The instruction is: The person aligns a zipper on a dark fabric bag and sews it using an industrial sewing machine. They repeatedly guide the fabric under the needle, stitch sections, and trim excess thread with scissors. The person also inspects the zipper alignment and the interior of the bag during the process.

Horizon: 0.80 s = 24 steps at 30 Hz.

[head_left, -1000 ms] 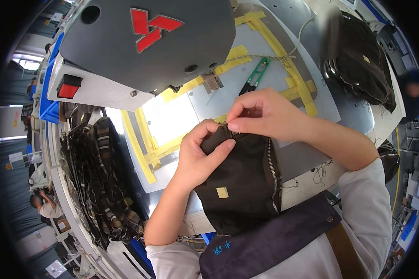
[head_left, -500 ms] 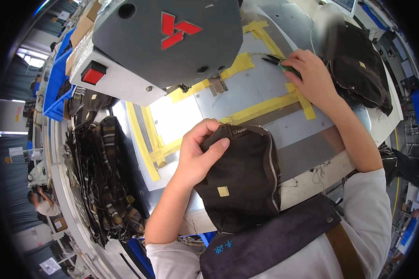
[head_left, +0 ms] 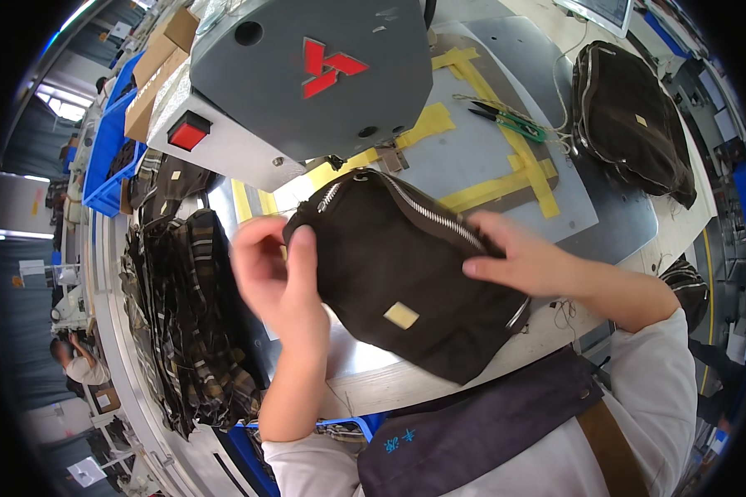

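Note:
Between my hands is a dark brown fabric piece (head_left: 398, 265) with a silver zipper (head_left: 439, 219) curving along its far edge and a small cream patch near its lower middle. My left hand (head_left: 282, 277) grips its left edge, thumb on top. On the right edge, just below the zipper, my right hand (head_left: 518, 257) pinches the cloth, thumb on top and fingers underneath. Green-handled thread snips (head_left: 514, 124) lie on the taped work plate beyond my right hand, with a thin cord beside them.
A grey machine head (head_left: 315, 83) with a red switch (head_left: 189, 131) overhangs the plate (head_left: 572, 224). Yellow tape (head_left: 489, 192) frames the plate. Similar dark pieces (head_left: 630, 116) lie at the right. Plaid and dark cloth (head_left: 191, 306) hangs at the left, near a blue bin (head_left: 104, 186).
My right hand has let go of the snips and come back to grip the fabric piece. The piece has been lifted, moved away from me and turned, its zipper now along the far side.

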{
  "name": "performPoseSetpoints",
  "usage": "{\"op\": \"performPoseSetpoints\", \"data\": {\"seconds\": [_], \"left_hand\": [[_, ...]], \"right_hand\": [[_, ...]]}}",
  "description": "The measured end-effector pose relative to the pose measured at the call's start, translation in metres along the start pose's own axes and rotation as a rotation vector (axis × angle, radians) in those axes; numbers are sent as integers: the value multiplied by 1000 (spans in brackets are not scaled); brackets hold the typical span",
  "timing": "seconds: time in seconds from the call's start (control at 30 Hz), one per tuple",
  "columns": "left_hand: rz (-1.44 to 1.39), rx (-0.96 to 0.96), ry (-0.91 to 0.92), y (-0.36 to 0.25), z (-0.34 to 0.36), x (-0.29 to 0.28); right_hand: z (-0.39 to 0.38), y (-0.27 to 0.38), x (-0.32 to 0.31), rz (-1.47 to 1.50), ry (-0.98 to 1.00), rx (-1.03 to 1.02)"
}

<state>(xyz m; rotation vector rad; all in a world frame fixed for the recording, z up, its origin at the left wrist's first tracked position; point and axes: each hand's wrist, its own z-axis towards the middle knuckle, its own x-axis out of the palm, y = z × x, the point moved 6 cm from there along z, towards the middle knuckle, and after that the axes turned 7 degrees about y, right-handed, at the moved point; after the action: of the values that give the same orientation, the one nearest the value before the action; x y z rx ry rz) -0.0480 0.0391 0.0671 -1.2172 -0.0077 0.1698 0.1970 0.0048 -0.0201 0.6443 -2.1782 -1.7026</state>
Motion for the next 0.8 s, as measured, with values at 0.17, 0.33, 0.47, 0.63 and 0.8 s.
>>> {"op": "performPoseSetpoints", "data": {"seconds": [0.17, 0.33, 0.47, 0.63, 0.8], "left_hand": [[507, 533, 455, -67, -17, 40], [687, 39, 871, 8, -38, 72], [275, -231, 459, 39, -21, 28], [462, -487, 800, 44, -27, 38], [461, 20, 774, 26, 10, 72]], "right_hand": [[12, 57, 2, -556, 404, -38], [37, 57, -13, -536, 378, -133], [45, 25, -53, -142, 192, 50], [56, 28, -59, -174, -50, -89], [58, 67, -29, -777, -83, -545]]}}
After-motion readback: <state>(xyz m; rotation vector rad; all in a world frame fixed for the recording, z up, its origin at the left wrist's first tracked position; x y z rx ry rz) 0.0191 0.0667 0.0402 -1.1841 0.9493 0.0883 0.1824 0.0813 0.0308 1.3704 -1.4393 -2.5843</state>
